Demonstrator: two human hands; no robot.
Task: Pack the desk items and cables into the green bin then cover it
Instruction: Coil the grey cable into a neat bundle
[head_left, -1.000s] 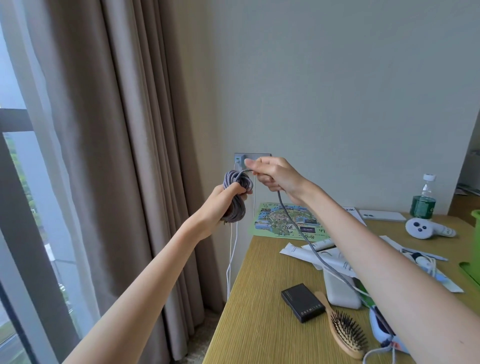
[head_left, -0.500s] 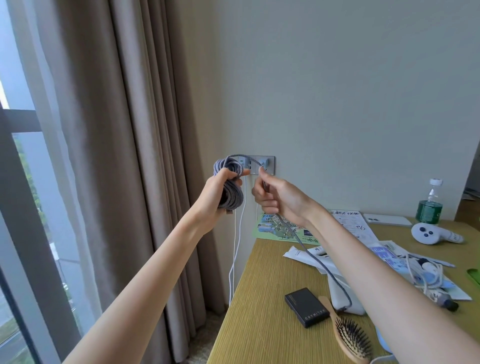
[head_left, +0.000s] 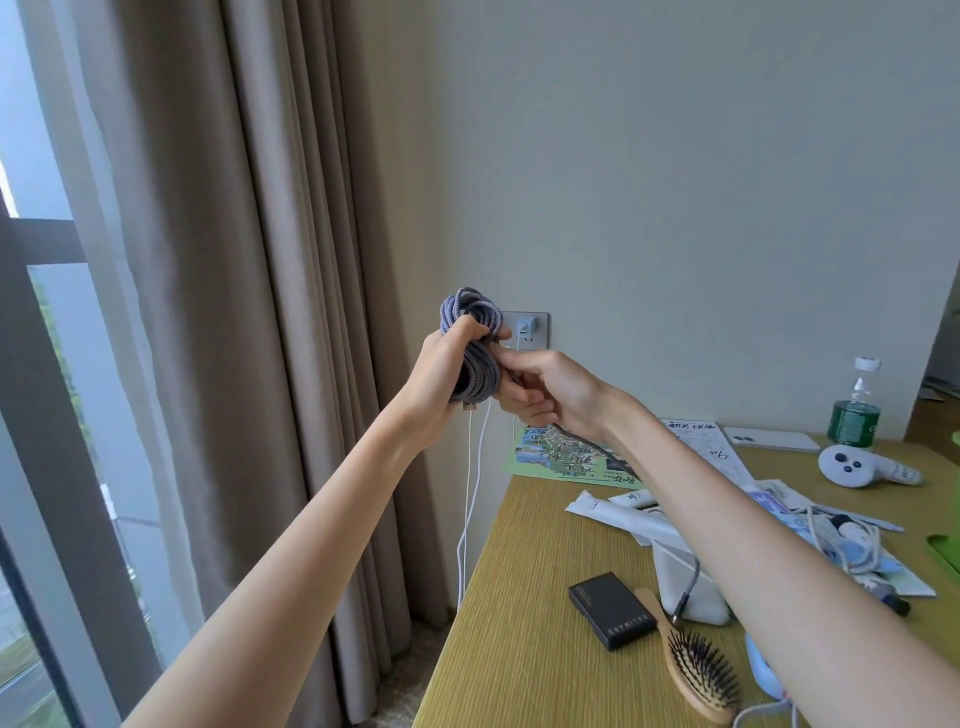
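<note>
Cable nearly coiled; bin still to be filled

Brush (head_left: 696, 670) and black box (head_left: 613, 616) lie nearest on the desk (head_left: 519, 675), untouched and not yet packed; just behind them the grey cable's tail (head_left: 687, 587) hangs with its plug end against a white block (head_left: 696, 603). A second ago that tail ran long past the forearm; now most of it has been drawn up, so I judge only a turn or two is left to wind.

Further out, the left hand (head_left: 439, 374) grips the coil (head_left: 475, 364), fingers wrapped round it and thumb across the top. The right hand (head_left: 545, 395), which stood apart beside the socket a second ago, has closed in and touches the coil, fingers curled, pinching the strand against the bundle. Behind them the socket (head_left: 524, 330) holds a white plug whose lead (head_left: 470, 493) drops past the desk edge; that one still needs pulling out.

Hidden: the strand's run under the right forearm. A green edge (head_left: 943, 552) is cut off at the right; bin or lid, I cannot tell.
</note>
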